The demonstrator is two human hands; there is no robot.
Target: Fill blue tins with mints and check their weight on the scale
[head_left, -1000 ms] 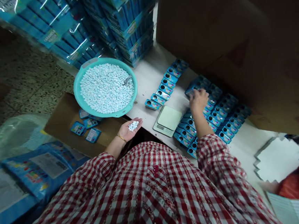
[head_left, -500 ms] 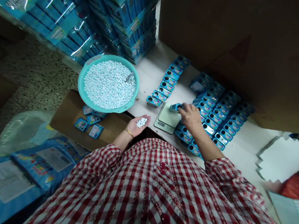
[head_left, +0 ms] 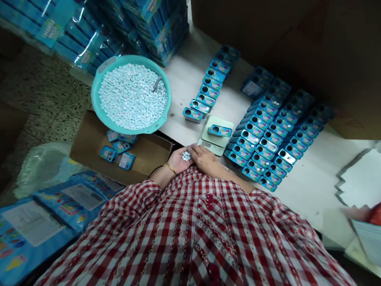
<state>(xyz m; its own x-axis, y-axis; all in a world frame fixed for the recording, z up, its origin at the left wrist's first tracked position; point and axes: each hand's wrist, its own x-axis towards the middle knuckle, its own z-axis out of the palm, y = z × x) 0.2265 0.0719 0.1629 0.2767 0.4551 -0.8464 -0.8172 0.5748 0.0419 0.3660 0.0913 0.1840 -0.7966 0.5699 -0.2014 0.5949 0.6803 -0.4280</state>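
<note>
My left hand (head_left: pixel 177 162) is cupped palm up in front of my body and holds a small heap of white candies (head_left: pixel 186 156). Against its fingertips lies my right hand (head_left: pixel 206 160), its fingers drawn together at the edge of the heap. What the right fingers pinch, if anything, is hidden. Just beyond the hands, a blue candy tin (head_left: pixel 219 131) with a round opening rests on a pale kitchen scale (head_left: pixel 215 147). To the left stands a turquoise bowl (head_left: pixel 95 100) full of the same white candies, with a grey utensil handle (head_left: pixel 157 83) sticking out.
Blue tins (head_left: pixel 250 136) fill several rows right of the scale; another line of tins (head_left: pixel 210 91) runs behind it. A cardboard box (head_left: pixel 145 158) with several tins sits below the bowl. Wrapped blue packs (head_left: pixel 153 26) are stacked at the back. A large carton (head_left: pixel 289 54) stands at right.
My right hand has let go of the blue tin, which now sits on the scale, and has come left to the candies in my left palm. The view has shifted slightly.
</note>
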